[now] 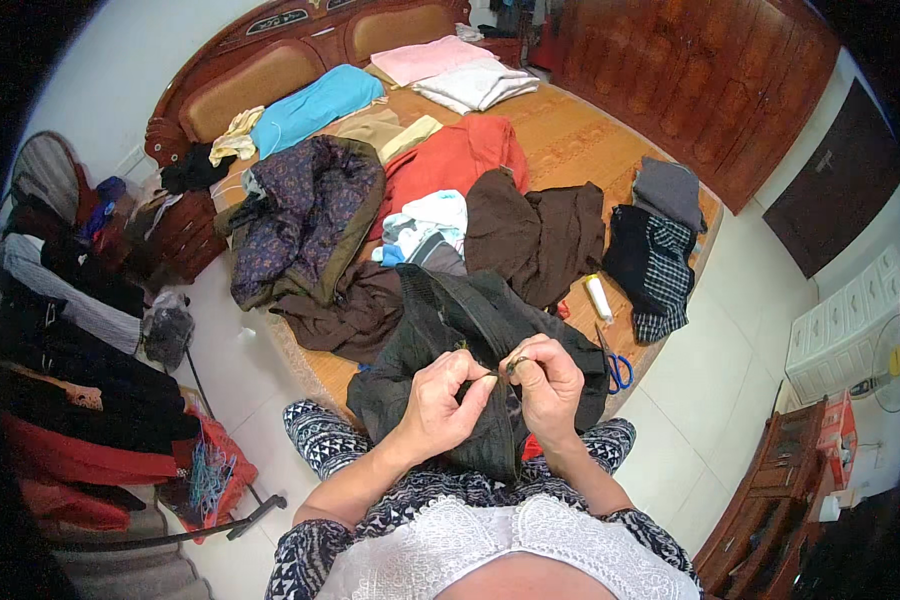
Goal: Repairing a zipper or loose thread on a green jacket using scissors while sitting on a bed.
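Bedside, a red bag (240, 476) holds strands (210, 468); fingers (474, 400) pinch dark cloth (435, 318).

The head-worn fisheye camera, left one of a side-by-side pair, sits high over the near edge of the bed (565, 130). I see it tipped steeply down, facing across the bed toward the headboard (300, 62). It is nearest to the left hand (440, 400) and right hand (548, 388), just below it at the bed's near edge; the headboard is well off at the far end. Its view spreads past both sides of the bed onto tiled floor (685, 430), edges bowing toward a dark, round rim.
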